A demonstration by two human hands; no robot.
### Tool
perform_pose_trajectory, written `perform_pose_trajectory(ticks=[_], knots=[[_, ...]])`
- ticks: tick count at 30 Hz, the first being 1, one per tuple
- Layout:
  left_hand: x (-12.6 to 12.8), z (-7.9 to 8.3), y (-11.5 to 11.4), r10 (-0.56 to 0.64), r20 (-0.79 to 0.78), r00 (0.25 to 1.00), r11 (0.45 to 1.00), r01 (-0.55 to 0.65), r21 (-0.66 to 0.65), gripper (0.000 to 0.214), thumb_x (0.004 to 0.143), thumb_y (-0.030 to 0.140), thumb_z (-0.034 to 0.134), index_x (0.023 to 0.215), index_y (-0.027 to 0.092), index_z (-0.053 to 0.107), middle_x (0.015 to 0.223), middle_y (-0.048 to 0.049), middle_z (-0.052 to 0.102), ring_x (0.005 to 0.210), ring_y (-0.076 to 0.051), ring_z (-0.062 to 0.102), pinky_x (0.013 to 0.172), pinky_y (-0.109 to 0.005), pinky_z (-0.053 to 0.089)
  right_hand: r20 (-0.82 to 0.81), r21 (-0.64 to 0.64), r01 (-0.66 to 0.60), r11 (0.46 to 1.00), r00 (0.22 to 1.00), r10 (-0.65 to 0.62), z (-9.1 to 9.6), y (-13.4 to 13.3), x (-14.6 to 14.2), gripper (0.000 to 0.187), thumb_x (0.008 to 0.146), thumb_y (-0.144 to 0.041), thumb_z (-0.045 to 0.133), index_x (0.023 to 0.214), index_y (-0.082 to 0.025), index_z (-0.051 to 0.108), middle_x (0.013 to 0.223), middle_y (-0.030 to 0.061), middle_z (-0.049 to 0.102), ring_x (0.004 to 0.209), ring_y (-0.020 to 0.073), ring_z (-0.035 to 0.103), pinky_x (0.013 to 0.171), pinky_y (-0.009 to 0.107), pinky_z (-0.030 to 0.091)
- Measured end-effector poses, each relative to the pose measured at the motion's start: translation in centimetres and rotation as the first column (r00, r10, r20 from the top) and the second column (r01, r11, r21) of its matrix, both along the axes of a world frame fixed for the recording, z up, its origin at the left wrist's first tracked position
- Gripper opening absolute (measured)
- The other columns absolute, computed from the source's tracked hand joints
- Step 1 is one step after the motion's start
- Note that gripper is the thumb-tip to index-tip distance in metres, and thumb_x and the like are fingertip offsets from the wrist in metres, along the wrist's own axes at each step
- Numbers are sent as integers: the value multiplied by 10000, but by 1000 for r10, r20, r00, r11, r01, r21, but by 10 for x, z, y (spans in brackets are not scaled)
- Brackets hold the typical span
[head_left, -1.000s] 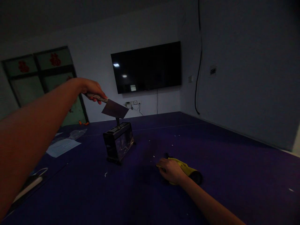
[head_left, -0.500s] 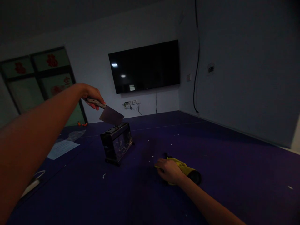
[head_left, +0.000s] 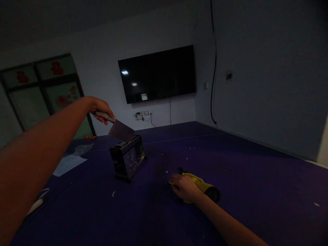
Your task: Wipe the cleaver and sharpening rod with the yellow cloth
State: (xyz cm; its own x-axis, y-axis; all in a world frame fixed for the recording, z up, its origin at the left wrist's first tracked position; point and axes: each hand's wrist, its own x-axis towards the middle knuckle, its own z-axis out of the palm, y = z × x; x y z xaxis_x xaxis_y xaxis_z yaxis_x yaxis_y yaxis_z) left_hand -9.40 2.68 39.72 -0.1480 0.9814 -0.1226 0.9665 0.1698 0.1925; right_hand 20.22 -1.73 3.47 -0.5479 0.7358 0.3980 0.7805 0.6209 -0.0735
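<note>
My left hand [head_left: 101,110] is closed round the handle of a cleaver [head_left: 120,130], whose broad blade hangs just over the top of a dark knife block [head_left: 127,157] standing on the purple surface [head_left: 159,212]. My right hand [head_left: 185,187] rests on a yellow glove [head_left: 202,185] lying on that surface to the right of the block, fingers curled over it.
A wall-mounted dark screen [head_left: 157,73] hangs at the back, with sockets and cables [head_left: 145,113] below it. Paper sheets [head_left: 69,161] and a clear plastic bag [head_left: 83,148] lie at the left. A white cable [head_left: 38,201] lies near the left edge. Small white crumbs dot the surface.
The cleaver has come down from well above the knife block to just over its top. A handle that stood up from the block one second ago is hidden now. My right hand has stayed put.
</note>
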Motion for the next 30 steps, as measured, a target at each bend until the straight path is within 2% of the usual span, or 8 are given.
perform_pose_trajectory(ticks=[8,10,13,15,19,23,26,30], knots=[[1,-7,18,58,84,995,991,-68,117,107,721,120,572,771,51,636,570,-65,611,521,-128,572,469,-208,455,4,-31,19,999,1000,-18,0,0,1,204,790,-179,419,833,-197,619,845,40,623,714,154,578,590,237,346],[1,-5,21,75,171,982,980,-104,169,57,675,65,592,715,64,633,578,-70,606,568,-145,603,493,-210,490,2,-41,18,999,1000,-18,0,1,2,208,790,-180,423,845,-201,622,849,38,624,729,153,578,605,235,351],[0,-6,26,0,406,914,926,-154,346,116,595,5,634,690,73,628,620,-82,615,620,-181,630,516,-238,537,-4,-48,18,999,1000,-19,0,1,2,219,788,-181,423,874,-204,622,874,41,624,744,155,575,620,237,356],[2,-12,32,-109,469,877,858,-155,489,177,580,-20,629,738,61,623,634,-75,611,620,-184,630,527,-259,550,-6,-49,18,999,1000,-18,-1,1,2,223,786,-180,419,878,-202,622,889,46,624,747,157,574,624,241,358],[10,-33,55,-212,412,886,695,-160,701,412,598,-17,633,996,56,552,687,-20,589,565,-114,597,551,-238,534,-2,-49,6,999,1000,-6,-2,2,3,215,778,-181,424,864,-201,620,890,44,627,764,160,576,629,239,360],[20,-54,82,-230,330,915,590,-139,796,512,666,51,627,1148,96,461,819,-28,586,628,-102,590,596,-239,517,6,-43,1,999,1000,-1,-3,4,5,212,765,-173,426,855,-205,615,881,34,631,767,158,579,629,237,361],[26,-64,100,-234,261,936,569,-86,818,419,748,151,591,1147,122,470,957,-59,575,779,-137,590,688,-281,504,14,-42,4,999,1000,-3,-5,5,5,207,754,-167,429,838,-202,614,864,34,634,764,156,580,632,236,360],[36,-80,120,-233,173,957,613,6,790,346,832,330,495,1129,152,490,1115,-82,520,945,-183,540,790,-386,467,13,-45,8,999,1000,-8,-6,6,6,210,757,-173,418,828,-200,614,860,36,633,744,154,577,622,237,358]])
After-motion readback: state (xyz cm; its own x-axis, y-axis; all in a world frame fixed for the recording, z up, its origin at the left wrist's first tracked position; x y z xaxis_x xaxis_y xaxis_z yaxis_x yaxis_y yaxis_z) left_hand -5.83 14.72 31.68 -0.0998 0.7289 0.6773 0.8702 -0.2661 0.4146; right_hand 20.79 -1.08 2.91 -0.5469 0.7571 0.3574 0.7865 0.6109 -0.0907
